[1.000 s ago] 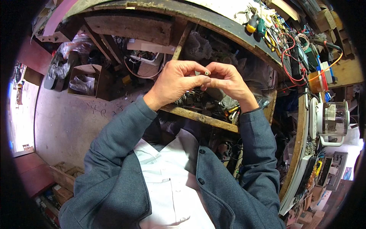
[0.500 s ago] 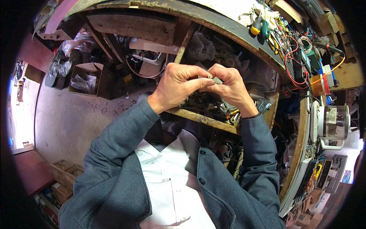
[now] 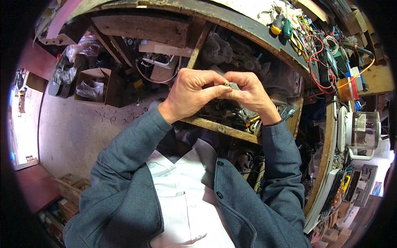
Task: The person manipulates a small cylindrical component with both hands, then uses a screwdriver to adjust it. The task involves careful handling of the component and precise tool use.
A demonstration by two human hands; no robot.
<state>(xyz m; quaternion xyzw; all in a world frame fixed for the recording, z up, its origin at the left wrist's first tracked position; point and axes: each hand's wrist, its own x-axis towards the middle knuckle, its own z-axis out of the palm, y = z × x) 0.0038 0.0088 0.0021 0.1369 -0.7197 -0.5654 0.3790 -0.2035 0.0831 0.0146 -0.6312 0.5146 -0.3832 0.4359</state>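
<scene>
Both my hands meet in front of me, above an open wooden drawer (image 3: 223, 128) full of small metal parts. Between the thumb and forefinger of my left hand (image 3: 193, 89) is a tiny round piece (image 3: 226, 84) with a hole in its end, brass-like in colour. My right hand (image 3: 247, 90) pinches at the same spot, its fingertips touching the piece or the left fingertips. Whatever else the right fingers hold is hidden behind them.
Beyond the drawer runs a workbench (image 3: 231, 15) with screwdrivers (image 3: 277, 25), pliers and tangled wires. A clear blender jug (image 3: 365, 129) stands at the right. On the floor at the left sits a cardboard box (image 3: 94, 87) with plastic in it.
The fingertips have shifted slightly around the small piece, and my right hand's fingers lie a little flatter. Otherwise both hands stay in place.
</scene>
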